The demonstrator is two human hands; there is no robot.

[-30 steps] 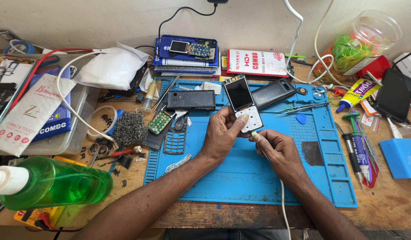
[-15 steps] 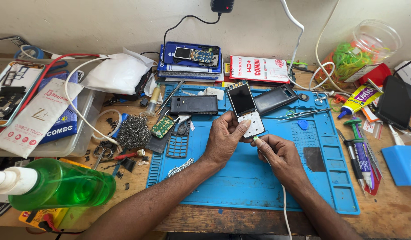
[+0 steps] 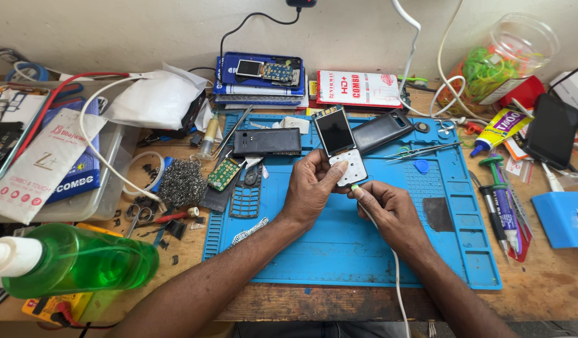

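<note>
Both hands together, fingers pinched

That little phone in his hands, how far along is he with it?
Looks partly done: the phone has its screen and white keypad fitted, though the screen is dark. In hand: the left hand grips the phone while the right hand holds the white cable at its bottom edge; whether it is plugged in cannot be seen. Probably left: a black cover and a loose circuit board lie on the blue mat.

Blue mat, white cable, green bottle.
</note>
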